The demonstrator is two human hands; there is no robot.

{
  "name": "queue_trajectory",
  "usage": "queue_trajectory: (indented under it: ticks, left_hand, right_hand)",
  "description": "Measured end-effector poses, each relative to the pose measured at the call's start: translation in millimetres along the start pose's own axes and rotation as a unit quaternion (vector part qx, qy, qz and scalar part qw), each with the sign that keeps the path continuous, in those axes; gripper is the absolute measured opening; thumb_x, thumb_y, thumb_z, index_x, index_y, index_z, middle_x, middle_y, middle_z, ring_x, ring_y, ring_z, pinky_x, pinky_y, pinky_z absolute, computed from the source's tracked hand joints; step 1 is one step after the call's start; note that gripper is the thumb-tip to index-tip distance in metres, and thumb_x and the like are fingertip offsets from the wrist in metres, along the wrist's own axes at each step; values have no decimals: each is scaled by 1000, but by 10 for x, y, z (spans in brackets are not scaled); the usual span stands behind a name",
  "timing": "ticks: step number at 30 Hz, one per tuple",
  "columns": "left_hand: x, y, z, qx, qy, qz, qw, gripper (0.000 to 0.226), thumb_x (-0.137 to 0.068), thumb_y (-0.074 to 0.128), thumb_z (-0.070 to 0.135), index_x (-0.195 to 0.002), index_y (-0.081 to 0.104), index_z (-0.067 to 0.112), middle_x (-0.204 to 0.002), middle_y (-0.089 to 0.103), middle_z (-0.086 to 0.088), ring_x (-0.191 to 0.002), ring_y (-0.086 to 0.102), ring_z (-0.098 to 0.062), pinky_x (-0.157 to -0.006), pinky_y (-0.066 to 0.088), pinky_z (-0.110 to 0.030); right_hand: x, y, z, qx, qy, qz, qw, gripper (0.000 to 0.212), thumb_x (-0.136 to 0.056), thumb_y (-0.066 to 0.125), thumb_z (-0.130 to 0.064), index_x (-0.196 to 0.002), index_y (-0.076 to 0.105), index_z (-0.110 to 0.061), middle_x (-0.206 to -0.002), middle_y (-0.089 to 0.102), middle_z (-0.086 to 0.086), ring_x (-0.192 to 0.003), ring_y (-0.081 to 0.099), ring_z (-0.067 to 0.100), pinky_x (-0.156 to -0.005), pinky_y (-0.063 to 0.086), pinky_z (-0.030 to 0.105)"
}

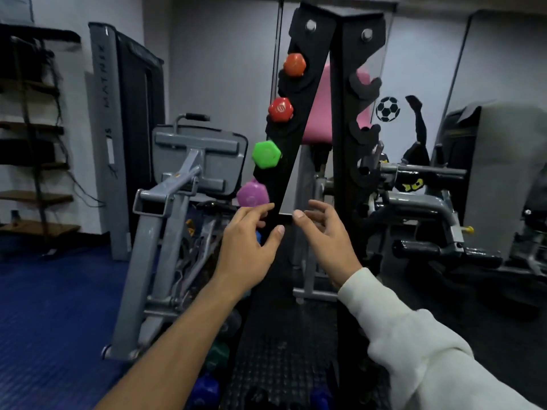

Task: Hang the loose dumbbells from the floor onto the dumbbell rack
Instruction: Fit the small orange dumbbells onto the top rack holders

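Observation:
A tall black A-frame dumbbell rack point(343, 119) stands right in front of me. On its left post hang an orange dumbbell point(294, 64), a red one point(280, 109), a green one point(266, 154) and a purple one point(252, 194). A blue dumbbell point(258, 236) peeks out behind my left hand point(247, 247), which reaches up beside the left post with loose fingers and holds nothing. My right hand point(327, 235) hovers between the posts, fingers relaxed and empty. Dark green point(219, 353) and blue point(205, 386) dumbbells sit low on the rack's left side.
A grey weight machine point(177, 208) stands close on the left, and more grey machines point(420, 208) crowd the right. A pink pad point(318, 113) shows behind the rack. Blue floor mat point(53, 306) spreads to the left; a black studded mat point(281, 365) lies under the rack.

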State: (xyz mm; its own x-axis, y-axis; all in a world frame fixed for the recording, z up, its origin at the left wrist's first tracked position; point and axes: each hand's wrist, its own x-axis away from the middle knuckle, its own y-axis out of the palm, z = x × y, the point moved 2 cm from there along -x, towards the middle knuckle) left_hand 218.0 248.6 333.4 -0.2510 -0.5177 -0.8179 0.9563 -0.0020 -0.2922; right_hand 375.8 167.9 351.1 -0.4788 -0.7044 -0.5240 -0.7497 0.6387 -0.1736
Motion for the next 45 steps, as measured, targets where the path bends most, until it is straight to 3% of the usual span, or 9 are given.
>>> queue_trajectory:
  ticks: [4, 8, 11, 16, 24, 26, 34, 38, 45]
  left_hand:
    - [467, 264, -299, 18, -47, -25, 998, 43, -96, 73, 33, -137, 64, 21, -118, 60, 7, -99, 64, -6, -87, 53, -22]
    - [958, 654, -579, 27, -110, -87, 990, 40, -97, 71, 33, -135, 65, 22, -113, 61, 5, -93, 63, -6, -84, 53, -23]
    - [1388, 960, -866, 16, -177, -147, 973, 38, -97, 70, 35, -133, 66, 23, -109, 61, 6, -88, 63, -5, -84, 53, -24]
    - [2282, 1361, -1429, -25, -281, -280, 918, 35, -97, 70, 32, -130, 68, 19, -106, 64, 4, -94, 65, -15, -91, 54, -32]
    - [3049, 1905, -1846, -71, -324, -481, 811, 42, -97, 70, 35, -136, 65, 22, -122, 70, -1, -107, 67, -20, -96, 57, -39]
    - [3221, 1966, -1983, -95, -339, -518, 779, 42, -97, 70, 35, -136, 64, 21, -124, 70, -4, -108, 67, -22, -98, 56, -40]
    - [3845, 2326, -2187, -114, -407, -542, 726, 37, -95, 71, 38, -125, 70, 17, -115, 74, -10, -108, 68, -30, -96, 56, -39]
    - [4218, 2438, -2220, -137, -410, -584, 687, 37, -95, 68, 36, -128, 67, 19, -130, 69, -10, -119, 65, -31, -102, 53, -39]
    - [4527, 2653, -2257, -89, -456, -546, 697, 58, -99, 66, 35, -152, 49, 20, -149, 58, -9, -137, 53, -31, -110, 41, -33]
  right_hand:
    - [404, 39, 468, 22, 51, 15, 998, 56, -85, 73, -53, -134, 52, -33, -124, 62, -9, -110, 62, 1, -89, 52, 24]
    - [751, -9, 975, 40, 124, 21, 991, 56, -86, 73, -53, -134, 51, -33, -123, 61, -11, -108, 62, 1, -72, 53, 16]
    - [982, -54, 1430, 66, 168, 33, 983, 55, -83, 74, -55, -130, 53, -34, -118, 65, -10, -106, 64, 6, -82, 54, 24]
    - [1530, -86, 2458, 119, 274, 37, 954, 55, -71, 73, -66, -117, 56, -40, -106, 68, -7, -98, 67, 13, -94, 55, 42]
    - [2451, -340, 3945, 181, 463, 40, 867, 43, -81, 77, -44, -116, 59, -24, -104, 70, -1, -99, 67, 23, -97, 52, 42]
    - [2588, -340, 4137, 199, 490, 23, 849, 42, -85, 75, -39, -119, 58, -21, -106, 66, -2, -98, 62, 20, -99, 47, 34]
    - [2919, -299, 4629, 204, 555, -5, 807, 49, -86, 74, -42, -125, 59, -14, -114, 69, 5, -109, 63, 25, -98, 45, 31]
    - [3133, -299, 4840, 219, 582, -4, 783, 46, -86, 70, -47, -121, 61, -19, -113, 70, 5, -108, 65, 28, -99, 48, 35]
    - [3455, -250, 5125, 223, 613, -30, 757, 46, -85, 74, -43, -122, 61, -20, -113, 70, 6, -111, 64, 28, -92, 43, 28]
